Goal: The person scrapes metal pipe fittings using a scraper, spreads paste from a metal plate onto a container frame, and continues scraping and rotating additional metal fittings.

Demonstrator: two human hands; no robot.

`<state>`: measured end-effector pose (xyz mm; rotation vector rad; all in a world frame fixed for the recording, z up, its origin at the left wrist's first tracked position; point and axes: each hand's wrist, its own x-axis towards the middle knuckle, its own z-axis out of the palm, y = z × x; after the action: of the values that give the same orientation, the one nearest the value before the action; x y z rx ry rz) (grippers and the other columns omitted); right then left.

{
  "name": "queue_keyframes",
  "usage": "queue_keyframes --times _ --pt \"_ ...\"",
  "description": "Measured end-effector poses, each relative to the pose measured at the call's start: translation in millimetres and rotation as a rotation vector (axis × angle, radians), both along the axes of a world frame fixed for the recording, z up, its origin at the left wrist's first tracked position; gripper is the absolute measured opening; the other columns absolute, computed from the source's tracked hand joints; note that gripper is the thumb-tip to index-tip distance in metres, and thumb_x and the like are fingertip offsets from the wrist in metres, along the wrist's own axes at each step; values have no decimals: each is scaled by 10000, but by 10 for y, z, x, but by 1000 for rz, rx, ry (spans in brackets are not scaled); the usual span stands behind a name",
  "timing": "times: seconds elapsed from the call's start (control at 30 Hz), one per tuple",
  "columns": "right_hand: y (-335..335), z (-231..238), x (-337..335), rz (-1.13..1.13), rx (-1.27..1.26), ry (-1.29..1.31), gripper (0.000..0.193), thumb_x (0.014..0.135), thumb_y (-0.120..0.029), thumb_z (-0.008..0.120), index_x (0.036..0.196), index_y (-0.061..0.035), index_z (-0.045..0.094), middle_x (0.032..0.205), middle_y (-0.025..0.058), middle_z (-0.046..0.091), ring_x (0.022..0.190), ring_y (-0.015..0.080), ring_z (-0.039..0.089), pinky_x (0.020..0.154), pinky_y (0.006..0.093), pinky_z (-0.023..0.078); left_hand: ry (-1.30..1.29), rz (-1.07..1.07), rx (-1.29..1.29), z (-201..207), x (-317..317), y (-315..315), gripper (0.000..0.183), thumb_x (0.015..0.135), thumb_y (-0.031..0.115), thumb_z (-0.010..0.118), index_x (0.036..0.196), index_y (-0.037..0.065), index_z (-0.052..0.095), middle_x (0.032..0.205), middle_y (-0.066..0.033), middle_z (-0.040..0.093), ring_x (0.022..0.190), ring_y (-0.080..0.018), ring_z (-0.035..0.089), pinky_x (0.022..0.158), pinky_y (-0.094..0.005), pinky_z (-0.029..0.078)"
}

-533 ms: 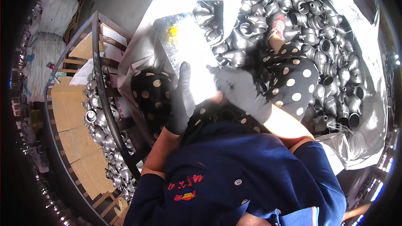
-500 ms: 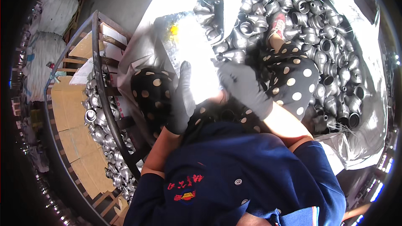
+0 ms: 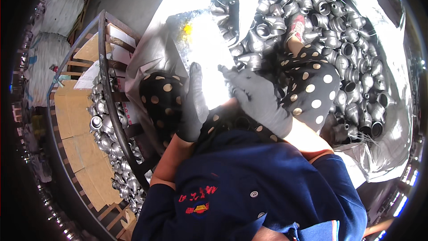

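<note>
A flat, rectangular, pale board-like thing point(image 3: 200, 40) lies tilted over my lap, smudged and marked with a yellow patch near its far end. Glare washes out most of its face, so its kind does not show. My left hand point(image 3: 194, 100), in a grey glove, grips its left edge with the thumb on top. The grey-gloved right hand point(image 3: 258, 96) is at its right edge, fingers bent over the bright face. Whether those fingers pinch anything small is lost in the glare. My legs in dotted trousers point(image 3: 312, 85) are spread beneath.
A big white woven sack point(image 3: 379, 167) holds many grey metal pipe-like fittings point(image 3: 330, 40); my shoe point(image 3: 296, 29) rests among them. To the left, a metal-framed crate point(image 3: 103, 49) lined with cardboard point(image 3: 73, 125) holds more fittings point(image 3: 107, 143). White bundles point(image 3: 55, 62) stand beyond.
My right hand has shifted slightly left, its fingers more bent over the board-like thing. The board's far end has moved slightly right and away. My left hand stays almost in place.
</note>
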<state>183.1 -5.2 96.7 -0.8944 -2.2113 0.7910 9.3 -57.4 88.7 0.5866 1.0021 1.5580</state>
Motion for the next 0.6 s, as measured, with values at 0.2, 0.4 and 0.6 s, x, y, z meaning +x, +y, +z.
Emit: queue_keyframes --times 0.2,0.4,0.6 --pt "239 54 13 -257 32 -195 458 857 -125 614 1309 -194 627 839 148 641 707 263 671 624 384 537 100 54 -57 -58 28 -19 484 1076 370 403 1287 -48 529 1125 -113 657 991 -164 665 863 -307 556" --pt "141 12 40 6 145 -242 478 823 53 552 1260 -113 654 851 121 648 730 263 656 696 324 558 142 135 -89 -90 7 -20 441 1082 324 398 1303 -38 520 1185 -121 642 1038 -168 657 898 -310 547" --pt "233 64 -9 -60 221 -136 389 882 -99 590 1255 -182 656 841 77 666 713 240 678 603 326 527 177 141 -38 -115 -28 -54 442 1075 303 415 1335 -47 484 1211 -144 630 1061 -197 653 907 -323 547"
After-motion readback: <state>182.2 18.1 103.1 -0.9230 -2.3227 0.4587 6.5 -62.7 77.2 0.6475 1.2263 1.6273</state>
